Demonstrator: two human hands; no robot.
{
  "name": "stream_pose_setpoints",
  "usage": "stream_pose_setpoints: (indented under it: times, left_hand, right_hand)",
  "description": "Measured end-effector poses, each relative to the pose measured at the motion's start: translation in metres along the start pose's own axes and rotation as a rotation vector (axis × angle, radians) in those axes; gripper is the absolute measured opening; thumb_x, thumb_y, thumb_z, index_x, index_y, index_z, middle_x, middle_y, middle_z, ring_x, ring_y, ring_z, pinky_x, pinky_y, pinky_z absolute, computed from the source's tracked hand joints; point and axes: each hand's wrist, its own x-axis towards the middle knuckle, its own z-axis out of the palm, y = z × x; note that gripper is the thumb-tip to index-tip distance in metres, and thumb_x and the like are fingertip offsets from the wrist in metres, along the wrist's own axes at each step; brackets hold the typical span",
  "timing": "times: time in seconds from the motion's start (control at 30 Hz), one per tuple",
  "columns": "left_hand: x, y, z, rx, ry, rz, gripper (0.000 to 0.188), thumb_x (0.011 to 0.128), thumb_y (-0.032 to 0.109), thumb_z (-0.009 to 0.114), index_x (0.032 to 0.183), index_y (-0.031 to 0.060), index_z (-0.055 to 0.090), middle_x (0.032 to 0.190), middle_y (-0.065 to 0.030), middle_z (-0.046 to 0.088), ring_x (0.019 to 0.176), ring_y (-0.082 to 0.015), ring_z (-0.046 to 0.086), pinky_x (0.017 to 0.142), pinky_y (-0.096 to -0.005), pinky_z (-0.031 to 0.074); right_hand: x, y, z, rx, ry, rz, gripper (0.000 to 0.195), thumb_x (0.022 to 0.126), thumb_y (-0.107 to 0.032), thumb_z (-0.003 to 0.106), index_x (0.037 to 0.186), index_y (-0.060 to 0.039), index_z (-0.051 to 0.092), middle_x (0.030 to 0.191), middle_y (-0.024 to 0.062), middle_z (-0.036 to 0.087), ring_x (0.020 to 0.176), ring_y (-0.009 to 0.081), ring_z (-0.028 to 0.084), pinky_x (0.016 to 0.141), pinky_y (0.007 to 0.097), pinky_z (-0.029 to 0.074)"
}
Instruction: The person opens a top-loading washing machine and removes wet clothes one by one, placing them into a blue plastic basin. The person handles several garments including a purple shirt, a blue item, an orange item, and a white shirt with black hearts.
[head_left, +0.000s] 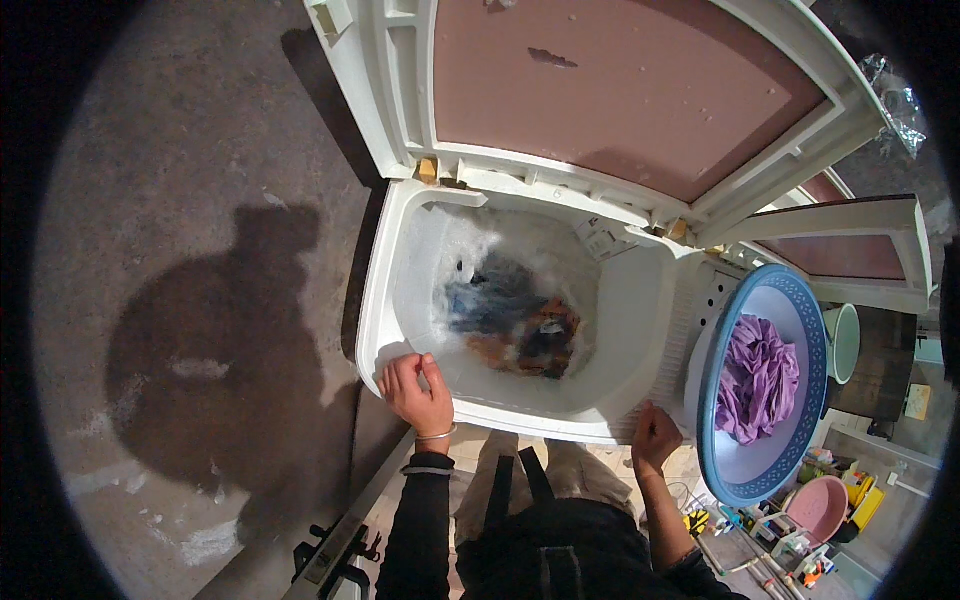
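Before me stands a white top-loading washing machine with its large lid raised. Dark blue and brown clothes lie in cloudy, foamy water inside its tub. My left hand rests on the front left corner of the rim, fingers curled, with nothing visible in it. At the front edge towards the right, my right hand is curled into a loose fist beside a blue-rimmed basin. That basin sits tilted on the machine's right side and holds crumpled purple cloth.
A smaller lid stands raised behind the basin. To the right are a green bucket, a pink basin and pipes. A stained wall bearing my shadow runs along the left, near a door edge with a latch.
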Motion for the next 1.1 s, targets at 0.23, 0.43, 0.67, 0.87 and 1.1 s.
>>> stream_pose_setpoints:
  times: [0.23, 0.43, 0.67, 0.87, 1.1]
  left_hand:
    - [0.0007, 0.0003, 0.0, 0.006, 0.001, 0.003, 0.014, 0.082, 0.016, 0.054, 0.075, 0.0048, 0.049, 0.072, -0.0098, 0.051, 0.07, -0.0312, 0.048, 0.067, -0.0394, 0.034]
    - [0.001, 0.0005, 0.0001, 0.008, 0.013, 0.012, 0.013, 0.081, 0.015, 0.055, 0.075, 0.0052, 0.049, 0.071, -0.0089, 0.051, 0.07, -0.0298, 0.048, 0.068, -0.0389, 0.034]
    - [0.0011, 0.0026, -0.0002, 0.01, 0.006, -0.003, 0.012, 0.079, 0.014, 0.057, 0.075, 0.0055, 0.05, 0.071, -0.0079, 0.05, 0.07, -0.028, 0.049, 0.068, -0.0382, 0.035]
    - [0.0003, 0.001, -0.0001, 0.008, 0.004, -0.005, 0.012, 0.077, 0.013, 0.058, 0.074, 0.0055, 0.049, 0.071, -0.0079, 0.05, 0.069, -0.0285, 0.049, 0.068, -0.0385, 0.035]
    - [0.0008, 0.0008, 0.0006, 0.003, 0.005, -0.006, 0.013, 0.077, 0.013, 0.059, 0.073, 0.0057, 0.048, 0.07, -0.0079, 0.05, 0.069, -0.0287, 0.048, 0.067, -0.0389, 0.035]
  right_hand:
    - [0.0002, 0.002, 0.0021, -0.01, 0.01, 0.007, 0.037, 0.084, -0.016, 0.056, 0.053, -0.0016, 0.04, 0.048, 0.0134, 0.037, 0.041, 0.0232, 0.034, 0.042, 0.0345, 0.027]
    - [-0.0013, 0.0062, 0.0041, -0.027, -0.005, 0.029, 0.038, 0.084, -0.016, 0.056, 0.053, -0.0016, 0.039, 0.047, 0.013, 0.036, 0.041, 0.0226, 0.033, 0.042, 0.035, 0.026]
    - [-0.0004, 0.0069, 0.0055, -0.005, 0.011, 0.005, 0.038, 0.084, -0.016, 0.056, 0.053, -0.0013, 0.04, 0.048, 0.0141, 0.037, 0.041, 0.0245, 0.034, 0.042, 0.0356, 0.027]
    - [0.0009, 0.0035, 0.0027, -0.024, -0.012, 0.014, 0.038, 0.084, -0.017, 0.057, 0.053, -0.0014, 0.039, 0.047, 0.0143, 0.037, 0.04, 0.0245, 0.033, 0.041, 0.0359, 0.026]
    - [0.0001, 0.0067, 0.0045, -0.012, 0.0, -0.004, 0.038, 0.083, -0.016, 0.057, 0.053, -0.0019, 0.039, 0.047, 0.0133, 0.036, 0.04, 0.0218, 0.032, 0.041, 0.0352, 0.026]
